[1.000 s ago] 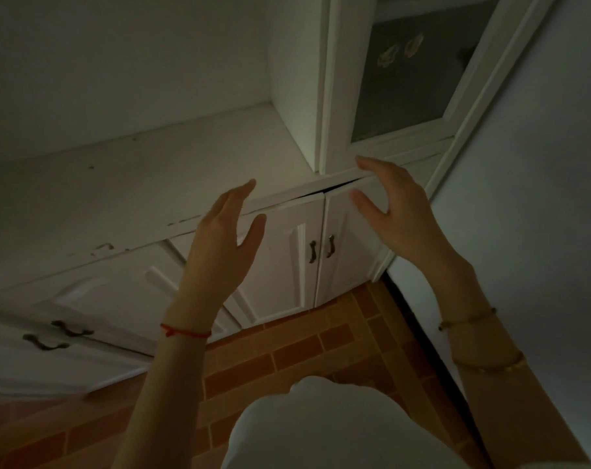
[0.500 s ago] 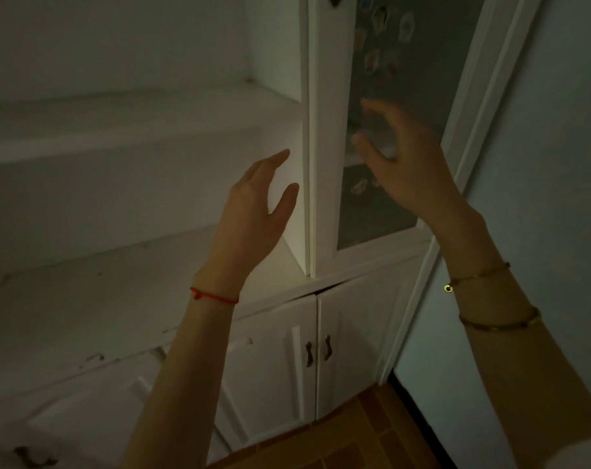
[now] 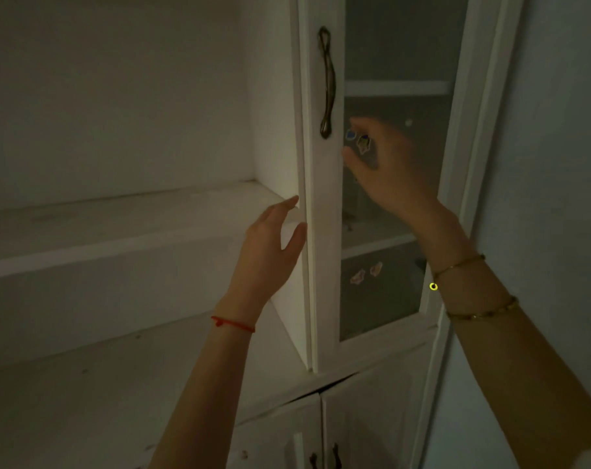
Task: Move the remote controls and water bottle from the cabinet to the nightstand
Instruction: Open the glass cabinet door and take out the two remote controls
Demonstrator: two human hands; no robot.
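Observation:
A white cabinet [image 3: 324, 265] fills the view in dim light. Its upper glass door [image 3: 382, 299] is closed and carries a dark metal handle [image 3: 327, 82] and small stickers. My right hand [image 3: 388, 167] is raised in front of the glass, just right of the handle's lower end, fingers apart and holding nothing. My left hand [image 3: 270, 252] is open beside the door's left edge, at the level of the open shelf [image 3: 118, 218]. No remote controls or water bottle can be made out; the inside behind the glass is too dark to read.
Open white shelves [image 3: 101, 384] lie to the left of the glass door. Two lower cabinet doors with small dark handles [image 3: 324, 458] sit at the bottom. A pale wall [image 3: 558, 164] stands close on the right.
The view has tilted up from the floor and lower doors to the upper glass door. Both hands have risen; the right one is now near the door handle.

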